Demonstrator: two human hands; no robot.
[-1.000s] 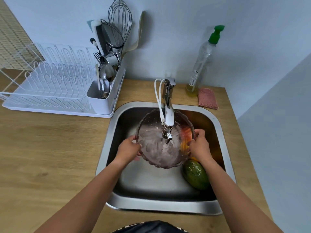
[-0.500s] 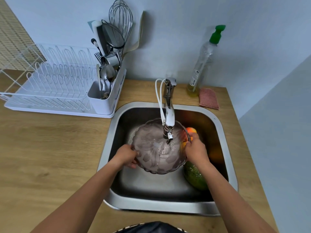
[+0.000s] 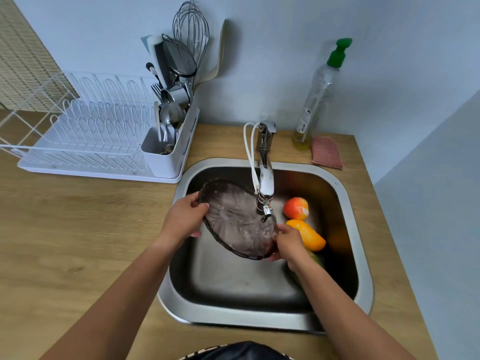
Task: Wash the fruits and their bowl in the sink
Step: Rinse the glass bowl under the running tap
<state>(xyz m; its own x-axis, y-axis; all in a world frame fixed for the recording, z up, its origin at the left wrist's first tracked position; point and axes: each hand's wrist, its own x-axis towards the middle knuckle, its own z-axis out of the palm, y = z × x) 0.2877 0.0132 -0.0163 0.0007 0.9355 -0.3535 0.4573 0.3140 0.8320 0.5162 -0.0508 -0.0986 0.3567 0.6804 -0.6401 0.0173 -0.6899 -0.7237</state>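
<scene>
Both hands are gripping the tilted bowl point(image 3: 237, 219) — left hand point(image 3: 185, 219) high, right hand point(image 3: 287, 242) low — fruits point(image 3: 302, 222) lying beyond the right.

My two hands: left point(image 3: 185, 219), right point(image 3: 287, 244). One bowl point(image 3: 237, 219). Three fruits: apple point(image 3: 296, 208), mango point(image 3: 307, 235), green fruit point(image 3: 315, 258). One sink point(image 3: 348, 201).
</scene>
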